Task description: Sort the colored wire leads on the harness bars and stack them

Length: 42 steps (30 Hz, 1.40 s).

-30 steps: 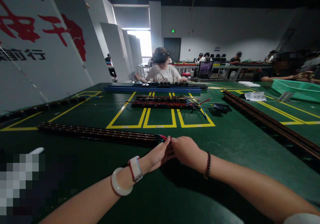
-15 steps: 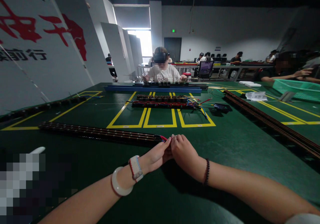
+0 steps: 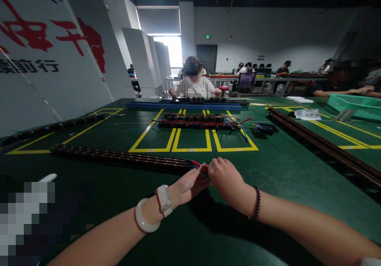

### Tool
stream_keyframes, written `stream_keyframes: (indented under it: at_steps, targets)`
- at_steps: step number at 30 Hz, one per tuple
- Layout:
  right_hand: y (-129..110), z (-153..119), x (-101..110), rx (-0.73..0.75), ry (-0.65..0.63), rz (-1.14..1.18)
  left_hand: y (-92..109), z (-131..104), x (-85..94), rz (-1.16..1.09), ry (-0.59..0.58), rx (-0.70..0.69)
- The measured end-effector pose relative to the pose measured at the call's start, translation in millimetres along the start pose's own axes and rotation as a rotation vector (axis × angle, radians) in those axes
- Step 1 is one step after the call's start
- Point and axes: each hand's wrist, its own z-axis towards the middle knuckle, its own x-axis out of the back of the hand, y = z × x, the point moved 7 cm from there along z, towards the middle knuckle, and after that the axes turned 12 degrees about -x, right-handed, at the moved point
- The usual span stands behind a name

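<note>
Left hand [image 3: 190, 184] and right hand [image 3: 224, 177] pressed close together near the front edge of the green bench [image 3: 268, 171], fingertips meeting. Both pinched shut around the small red wire tips [image 3: 199, 164] at the right end of the long dark strip of tiny parts [image 3: 119, 157]. Too small to tell which hand grips which wire. White smooth bangle [image 3: 144, 220] and woven band [image 3: 163, 200] on the left wrist. Dark bead bracelet [image 3: 256, 203] on the right wrist.

Long dark strip flat on the bench, stretching from the hands off toward the left edge. Just past it, three yellow taped boxes [image 3: 192, 139] in the middle of the bench. At the far side of those boxes, two shorter dark strips with red and blue wires [image 3: 196, 121], wires spilling out on the right. Small black block [image 3: 266, 127] just beside those wires. Long blue rail [image 3: 184, 106] along the far edge, with another person in a white shirt [image 3: 195, 87] at work behind it.

Long brown rails [image 3: 324, 145] slanting down the right side of the bench. Beyond them, a green plastic basket [image 3: 357, 105] near the far right corner and white papers [image 3: 308, 114] close by. More dark parts in a row [image 3: 53, 126] along the left edge. White boards with red marks [image 3: 53, 52] standing on the left.
</note>
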Motion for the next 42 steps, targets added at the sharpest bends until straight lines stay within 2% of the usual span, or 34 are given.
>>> stream_keyframes:
  at_steps: [5,10,14,21,24,26,28,31,38,42]
  targets:
    - [-10.0,-3.3,-2.8,0.084,0.029,-0.039,0.5,-1.7,-2.8,-0.005,0.007,0.008]
    - [-7.0,-1.7,1.5,0.082,0.092,-0.005,-1.8,1.9,3.3,0.002,0.017,0.01]
    - [-4.9,-0.3,0.0,0.096,0.073,-0.006,-5.1,5.7,8.3,0.005,0.007,0.003]
    - [6.8,7.7,-5.4,0.136,0.011,0.095,-3.4,2.7,0.7,0.038,-0.046,-0.036]
    - [28.3,19.8,-5.9,0.093,-0.07,0.275,-2.6,1.5,-0.5,0.072,-0.043,-0.038]
    - [43.2,29.5,-11.9,0.065,-0.172,0.451,-1.3,0.7,-2.9,0.075,-0.058,-0.04]
    - [51.4,38.2,-22.1,0.102,-0.292,0.629,0.6,-0.3,-6.1,0.07,-0.078,-0.037]
    - [58.0,49.0,-40.6,0.155,-0.429,0.818,3.2,-1.7,-9.8,0.063,-0.094,-0.021]
    - [65.5,56.4,-77.8,0.012,-0.691,1.145,1.8,-3.3,-8.3,0.106,-0.065,0.034]
    - [65.8,63.3,-89.8,-0.122,-0.706,1.523,-1.4,-2.4,-5.7,0.166,-0.049,0.067]
